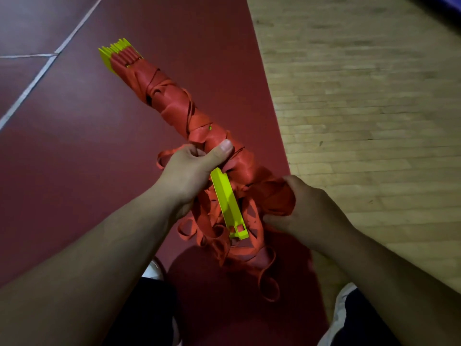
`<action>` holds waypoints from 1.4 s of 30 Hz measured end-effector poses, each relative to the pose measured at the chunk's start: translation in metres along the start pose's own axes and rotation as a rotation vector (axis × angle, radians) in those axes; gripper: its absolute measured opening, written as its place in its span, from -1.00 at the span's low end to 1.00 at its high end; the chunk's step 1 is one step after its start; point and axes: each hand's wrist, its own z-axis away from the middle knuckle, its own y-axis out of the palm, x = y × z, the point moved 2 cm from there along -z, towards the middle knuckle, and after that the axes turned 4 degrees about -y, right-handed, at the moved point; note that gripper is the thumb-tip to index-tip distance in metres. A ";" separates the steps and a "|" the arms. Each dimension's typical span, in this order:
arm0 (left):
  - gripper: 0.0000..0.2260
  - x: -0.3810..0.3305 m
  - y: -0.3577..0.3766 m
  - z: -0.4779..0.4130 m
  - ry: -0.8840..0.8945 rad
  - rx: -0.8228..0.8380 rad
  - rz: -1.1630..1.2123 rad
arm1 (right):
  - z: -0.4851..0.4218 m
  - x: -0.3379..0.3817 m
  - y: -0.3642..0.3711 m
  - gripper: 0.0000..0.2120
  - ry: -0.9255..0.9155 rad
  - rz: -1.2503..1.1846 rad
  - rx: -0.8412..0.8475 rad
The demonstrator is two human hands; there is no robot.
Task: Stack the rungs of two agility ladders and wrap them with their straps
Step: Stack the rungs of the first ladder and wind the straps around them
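Holding entry: rung bundle [172, 101], red mat [74, 158] beneath it. Left hand [192, 168] grips bundle's middle; right hand [306, 208] clutches orange straps [247, 171] at its near end. Loose rung [227, 201] hangs below bundle. Probably light, stiff core, floppy straps; grip mid-bundle.

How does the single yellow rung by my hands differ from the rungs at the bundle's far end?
The single rung lies bare outside the orange strap, most of its length showing; the far rungs are wrapped, only tips showing. The single rung sits alone; the far rungs are stacked together. Both are bright yellow.
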 end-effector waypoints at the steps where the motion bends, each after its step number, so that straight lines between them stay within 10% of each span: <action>1: -0.65 -0.003 -0.003 -0.001 -0.005 0.033 -0.038 | -0.002 -0.001 -0.003 -0.45 0.000 -0.053 0.031; 19: -0.47 -0.004 -0.036 0.001 0.099 0.378 -0.183 | 0.012 0.000 -0.022 -0.75 0.153 -0.832 0.666; 26: -0.88 -0.012 -0.016 0.011 0.167 0.239 -0.038 | 0.004 0.000 -0.013 -0.51 0.053 -0.412 0.370; 32: -0.83 -0.016 0.004 0.016 0.094 0.171 0.081 | 0.001 0.008 -0.002 -0.08 -0.033 -0.157 -0.068; 36: -0.84 -0.022 0.010 0.019 0.098 0.206 0.051 | 0.004 0.013 0.007 -0.27 -0.156 0.012 -0.274; 42: -0.73 -0.026 -0.008 0.018 0.223 0.424 -0.210 | -0.003 0.005 -0.008 -0.41 -0.046 -0.168 -0.023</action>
